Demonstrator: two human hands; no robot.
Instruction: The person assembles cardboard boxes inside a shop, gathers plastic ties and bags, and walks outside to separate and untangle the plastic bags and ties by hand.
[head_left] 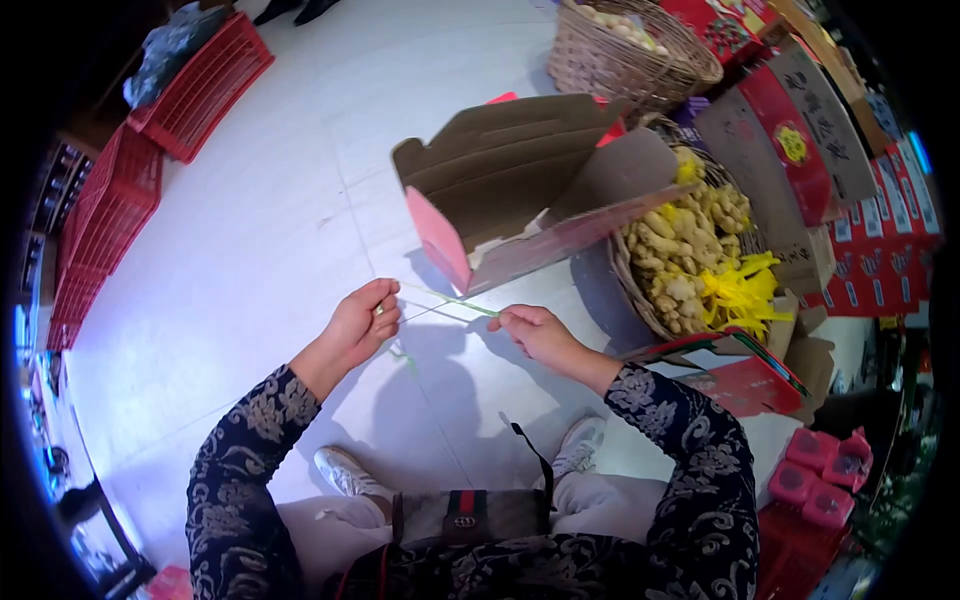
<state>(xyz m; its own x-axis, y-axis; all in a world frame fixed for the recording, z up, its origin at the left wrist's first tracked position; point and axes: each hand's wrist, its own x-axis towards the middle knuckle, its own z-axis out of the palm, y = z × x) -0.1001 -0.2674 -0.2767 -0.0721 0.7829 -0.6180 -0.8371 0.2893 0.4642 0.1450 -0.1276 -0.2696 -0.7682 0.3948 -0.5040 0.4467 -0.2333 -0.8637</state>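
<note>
A thin pale-green string [462,302] stretches between my two hands above the floor. Its one end is pinched by the closed fingers of my left hand [360,318], which wears a ring. My right hand [537,332], also closed, grips the other end between thumb and forefinger. Below my left hand dangles a loose green bit. Just beyond my hands an open cardboard box [520,255] with brown inside and pink-red outside stands on the floor; neither hand touches it. To the right of the box, ginger [665,250] with yellow ribbons fills a wicker basket [625,290].
Another wicker basket [610,62] with pale produce is at the back. Red plastic crates [205,95] line the left side. Printed cartons [790,140] crowd the right, with pink packages [822,475] lower down. A small bag [470,517] rests at my waist.
</note>
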